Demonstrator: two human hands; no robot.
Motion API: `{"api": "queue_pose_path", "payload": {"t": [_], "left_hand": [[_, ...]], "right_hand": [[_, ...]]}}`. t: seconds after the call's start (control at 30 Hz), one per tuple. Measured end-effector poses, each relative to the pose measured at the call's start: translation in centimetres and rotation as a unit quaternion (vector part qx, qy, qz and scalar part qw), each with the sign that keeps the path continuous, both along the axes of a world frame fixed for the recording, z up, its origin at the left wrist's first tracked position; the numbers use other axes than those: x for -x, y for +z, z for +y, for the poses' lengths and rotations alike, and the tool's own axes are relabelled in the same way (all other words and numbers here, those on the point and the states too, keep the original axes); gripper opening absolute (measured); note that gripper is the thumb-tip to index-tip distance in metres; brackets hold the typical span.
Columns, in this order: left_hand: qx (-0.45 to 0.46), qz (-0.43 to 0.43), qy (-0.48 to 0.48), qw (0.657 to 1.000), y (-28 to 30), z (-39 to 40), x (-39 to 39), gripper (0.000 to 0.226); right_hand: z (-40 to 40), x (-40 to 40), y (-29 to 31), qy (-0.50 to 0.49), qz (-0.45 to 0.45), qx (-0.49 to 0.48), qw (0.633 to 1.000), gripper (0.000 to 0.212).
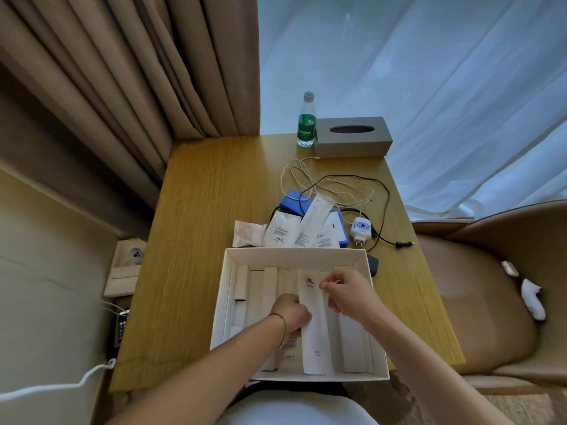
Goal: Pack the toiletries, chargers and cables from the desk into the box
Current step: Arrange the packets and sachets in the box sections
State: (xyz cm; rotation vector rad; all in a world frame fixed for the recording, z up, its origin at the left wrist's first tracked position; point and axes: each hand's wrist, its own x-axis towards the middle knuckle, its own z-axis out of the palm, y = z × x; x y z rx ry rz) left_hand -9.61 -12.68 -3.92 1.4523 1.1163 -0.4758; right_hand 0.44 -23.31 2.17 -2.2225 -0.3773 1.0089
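An open white box (pixel 294 252) sits at the near edge of the wooden desk (pixel 202 228). Both my hands are inside it on a long white paper sachet (pixel 316 342) that lies lengthwise. My left hand (pixel 291 312) presses its left edge near the middle, and my right hand (pixel 349 294) pinches its upper right edge. Several other flat white packets line the box floor. Behind the box lie white toiletry sachets (pixel 280 231), a long white packet (pixel 316 217), a pinkish packet (pixel 247 233), a white plug charger (pixel 361 230), a white cable (pixel 306 176) and a black cable (pixel 380 204).
A blue flat item (pixel 293 202) lies under the sachets. A green-labelled water bottle (pixel 306 121) and a grey tissue box (pixel 352 136) stand at the desk's far edge. A dark object (pixel 372 263) sits right of the box. A tan chair (pixel 475 286) is on the right, curtains behind.
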Motion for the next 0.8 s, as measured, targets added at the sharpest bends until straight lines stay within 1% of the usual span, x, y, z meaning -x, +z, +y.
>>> {"api": "queue_pose_path", "payload": {"t": [0.07,0.17,0.3,0.4,0.5,0.57,0.63,0.73,0.77,0.8], "left_hand": [[-0.047,0.01,-0.043,0.998,-0.6,-0.1,-0.1,0.002],[-0.135,0.038,-0.123,0.982,-0.9,-0.1,-0.3,0.008],[-0.251,0.064,-0.241,0.935,-1.3,0.1,-0.5,0.012],[-0.296,0.071,-0.297,0.905,-1.2,0.4,-0.6,0.017],[-0.324,0.057,-0.333,0.884,-0.2,0.6,-0.2,0.027],[-0.341,0.023,-0.321,0.883,1.1,1.1,0.6,0.03],[-0.33,-0.041,-0.266,0.905,2.9,2.0,1.3,0.025],[-0.28,-0.131,-0.176,0.935,6.2,3.4,1.4,0.007],[-0.243,-0.155,-0.14,0.947,7.2,4.0,1.0,0.005],[-0.195,-0.178,-0.1,0.959,8.0,4.6,0.6,0.007]], "right_hand": [[-0.1,0.0,0.1,-0.004,0.007,-0.007,1.0,0.012],[-0.2,0.2,0.3,-0.001,0.015,-0.012,1.0,0.013],[-0.2,0.5,0.3,0.008,0.018,-0.007,1.0,0.012],[-0.1,0.5,0.5,0.013,0.022,-0.016,1.0,0.012],[0.3,0.0,1.2,0.007,0.029,-0.042,0.999,0.014],[0.7,-0.9,1.9,0.001,0.027,-0.059,0.998,0.014],[1.4,-2.2,2.7,0.0,0.013,-0.07,0.997,0.014],[2.9,-4.6,3.6,-0.005,-0.008,-0.081,0.997,0.014],[3.5,-5.4,3.7,-0.008,-0.015,-0.084,0.996,0.015],[4.1,-6.3,3.8,-0.009,-0.024,-0.087,0.996,0.015]]}}
